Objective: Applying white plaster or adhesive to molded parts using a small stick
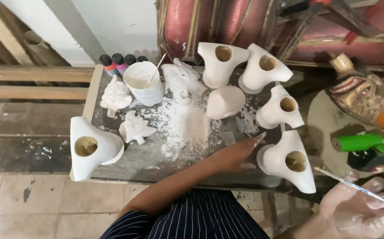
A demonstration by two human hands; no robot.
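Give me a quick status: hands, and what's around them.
Left hand open, beside a white plaster piece. Right hand shut on thin brush. Powder pile nearby.

Around the powder patch [187, 126] at the table's [156, 161] middle lies the only open lane, and the left hand [240, 155] reaches into it from the near edge. Right of the patch, four white casts [284, 159] form a wall. Behind it stand a cup [145, 82], bottles [119, 62] and a figure [183, 82]. Left of it sit two small casts [134, 128] and a large one [90, 148].
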